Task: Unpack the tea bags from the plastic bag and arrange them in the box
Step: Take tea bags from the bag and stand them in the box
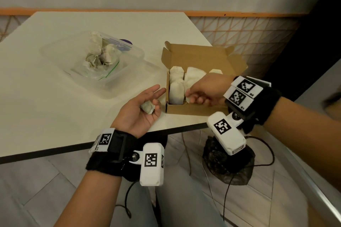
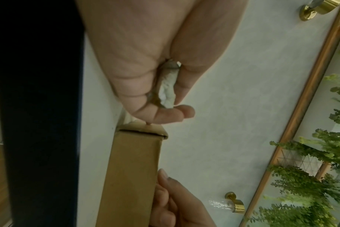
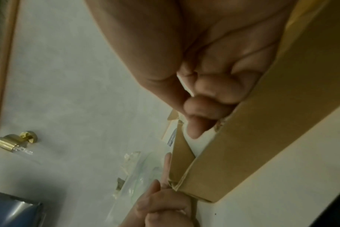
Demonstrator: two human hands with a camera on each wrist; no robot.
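Observation:
An open brown cardboard box [image 1: 184,111] stands near the table's front right corner with several white tea bags [image 1: 176,94] upright in it. My right hand [image 1: 201,92] reaches into the box and pinches a tea bag [image 3: 200,142] at its front row. My left hand [image 1: 140,112] lies palm up just left of the box, its thumb holding a crumpled tea bag [image 1: 147,108] against the palm; the left wrist view shows this tea bag [image 2: 168,89] pinched. A clear plastic bag [image 1: 103,72] with more tea bags [image 1: 99,55] lies further left.
The plastic bag sits in a clear plastic container [image 1: 114,91] at mid table. The table's dark front edge [image 1: 73,148] runs just under my wrists. On the floor below the box are a black bag [image 1: 228,166] and cables. A wall stands behind the table.

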